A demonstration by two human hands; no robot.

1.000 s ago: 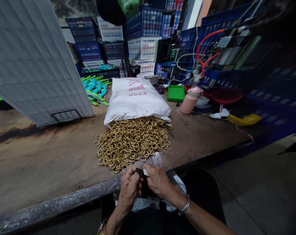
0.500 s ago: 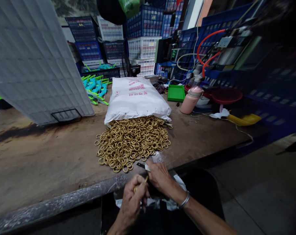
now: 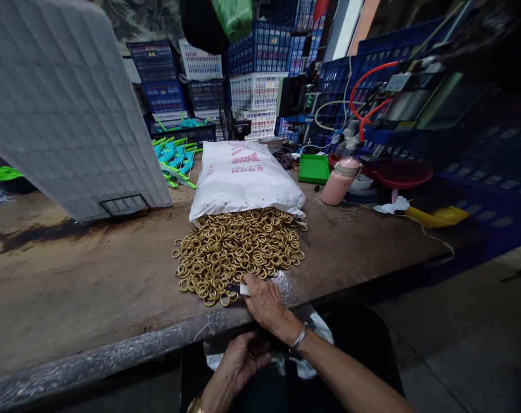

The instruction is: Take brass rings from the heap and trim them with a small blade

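Note:
Gold-coloured rings (image 3: 243, 246) lie heaped at the front of the table, spilling from the mouth of a white sack (image 3: 247, 178) with red print. My right hand (image 3: 264, 304) reaches to the near edge of the heap, closed around a small knife (image 3: 243, 289) with a dark blade and a pale handle. The blade tip lies over the nearest rings. Below the table edge, my left hand (image 3: 241, 364) is over my lap above a pale plastic bag (image 3: 213, 361); its fingers are loosely apart, partly in shadow, and no ring shows in it.
A tall ribbed white panel (image 3: 80, 115) stands at left on a black wire foot. Blue-and-green plastic pieces (image 3: 174, 158) lie behind it. On the right are a green tray (image 3: 313, 168), a pink bottle (image 3: 340, 182), a yellow scoop (image 3: 441, 215) and a machine with red hoses (image 3: 359, 86).
My left hand has dropped from the table edge to my lap, and the ring it held is out of sight. My right hand has moved left with the knife to the rings.

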